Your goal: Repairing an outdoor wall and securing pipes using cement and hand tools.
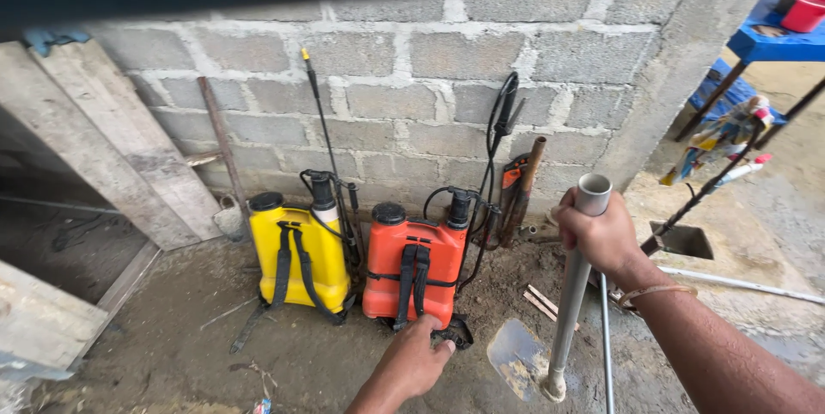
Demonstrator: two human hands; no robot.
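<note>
Head camera shows the right hand (601, 233) closed around a grey shovel handle (574, 294), blade (518, 358) resting on the dirt floor. Left hand (418, 355), fingers curled, touches the orange backpack sprayer's (412, 272) base; the sprayer stands unlifted against the block wall (447, 70), beside a yellow sprayer (299, 259).

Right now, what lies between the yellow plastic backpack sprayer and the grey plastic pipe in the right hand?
In the head view, the orange backpack sprayer stands between the yellow sprayer and the grey pipe; the left hand touches its base.
</note>
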